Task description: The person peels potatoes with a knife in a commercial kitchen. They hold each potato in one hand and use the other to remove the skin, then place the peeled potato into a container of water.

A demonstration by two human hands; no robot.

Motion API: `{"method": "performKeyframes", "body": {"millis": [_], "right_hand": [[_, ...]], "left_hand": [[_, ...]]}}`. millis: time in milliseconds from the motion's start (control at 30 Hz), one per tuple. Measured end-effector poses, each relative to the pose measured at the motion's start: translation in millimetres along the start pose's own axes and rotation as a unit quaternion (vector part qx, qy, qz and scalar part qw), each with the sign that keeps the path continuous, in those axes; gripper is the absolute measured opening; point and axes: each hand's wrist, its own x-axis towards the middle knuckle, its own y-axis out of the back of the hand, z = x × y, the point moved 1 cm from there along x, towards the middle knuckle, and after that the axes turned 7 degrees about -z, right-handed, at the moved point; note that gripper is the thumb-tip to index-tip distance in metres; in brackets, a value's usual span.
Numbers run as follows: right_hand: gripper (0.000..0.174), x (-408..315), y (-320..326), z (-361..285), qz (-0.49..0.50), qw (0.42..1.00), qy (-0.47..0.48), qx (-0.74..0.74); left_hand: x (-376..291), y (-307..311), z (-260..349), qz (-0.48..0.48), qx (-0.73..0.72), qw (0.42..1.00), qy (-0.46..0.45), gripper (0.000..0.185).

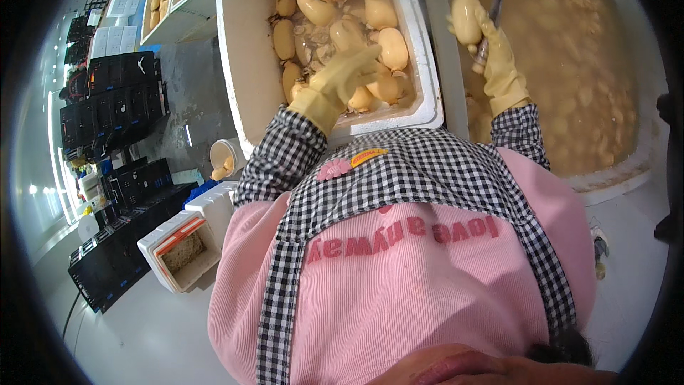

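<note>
My left hand [342, 77], in a yellow rubber glove, reaches over a white foam box [238, 64] with its fingers spread towards the right. Nothing shows in its grasp, though the fingers are slightly blurred. Below and around it, peeled-looking lotus root segments [393, 49] lie in shallow murky water with small scraps. To the right, my right hand [497, 48], gloved the same way, holds a lotus root segment [466, 18] together with a knife [498, 2] whose dark blade points up and away. Both are above a large tub [614, 179] of brown water.
Pale, blurred shapes lie under the tub's cloudy water [556, 91]. More foam boxes [184, 21] of lotus root stand at the far left. A white bucket [227, 152], an open foam box [181, 256] and stacked black crates [115, 101] occupy the left side.
</note>
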Motion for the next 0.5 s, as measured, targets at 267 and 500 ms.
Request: {"method": "performKeyframes", "body": {"millis": [267, 500], "right_hand": [[0.054, -85, 128, 177, 0.232, 0.924, -0.251, -0.172], [0.047, -81, 137, 185, 0.198, 0.95, -0.232, -0.062]], "left_hand": [[74, -7, -47, -0.168, 0.134, 0.976, -0.04, 0.069], [106, -5, -73, -0.215, 0.126, 0.96, -0.127, 0.075]]}}
